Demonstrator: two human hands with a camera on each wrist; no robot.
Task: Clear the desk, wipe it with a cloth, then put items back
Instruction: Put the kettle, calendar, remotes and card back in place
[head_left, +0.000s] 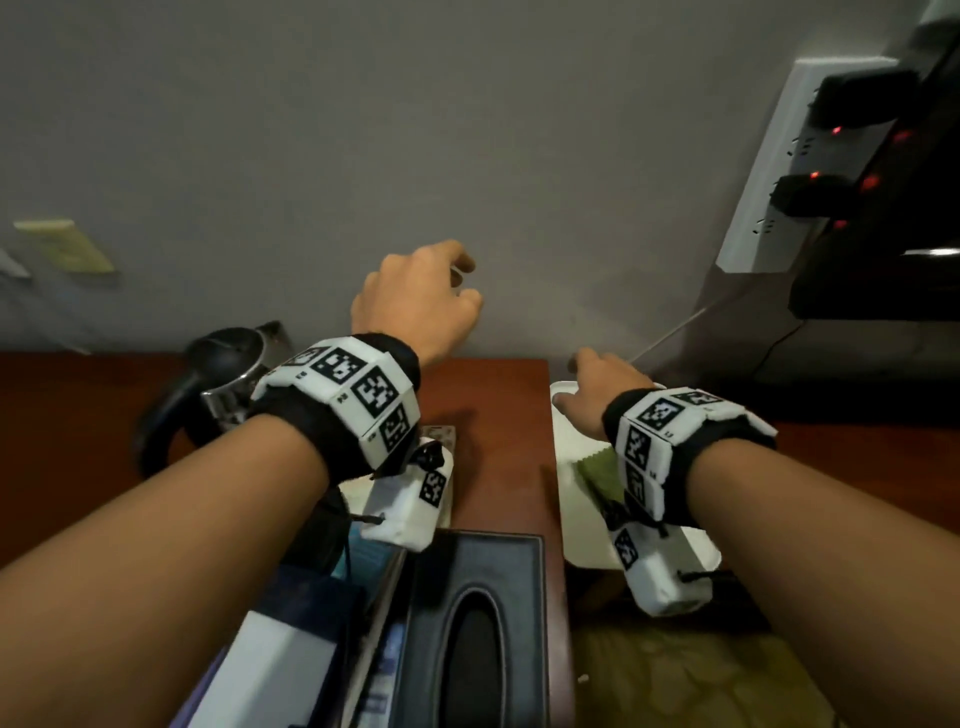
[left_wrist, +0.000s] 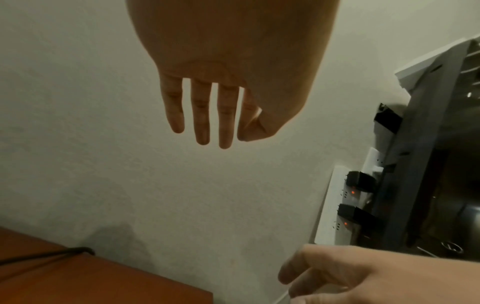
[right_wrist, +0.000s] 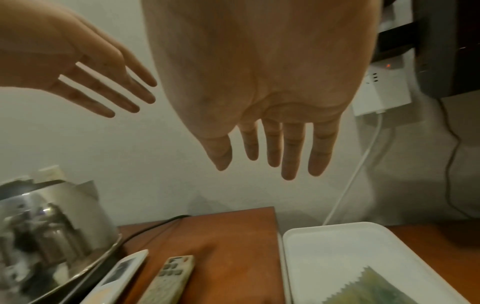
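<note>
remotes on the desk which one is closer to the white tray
The greyish remote with rows of dark buttons is closer to the white tray; the white remote with a screen lies on its far side, beside the steel kettle.

The place looks like a hotel room or a bedroom. A reddish wooden desk (head_left: 493, 410) stands against a plain pale wall (head_left: 467, 130) and bears a steel electric kettle (right_wrist: 52, 226), two remote controls (right_wrist: 168, 277) and a dark tissue box (head_left: 472, 623). A white tray (right_wrist: 324, 228) with a green sachet (right_wrist: 374, 290) lies at its right edge. A power strip (head_left: 779, 171) with plugs sits on the wall beside a black screen (head_left: 883, 270), and the floor has patterned carpet (head_left: 701, 686).
</note>
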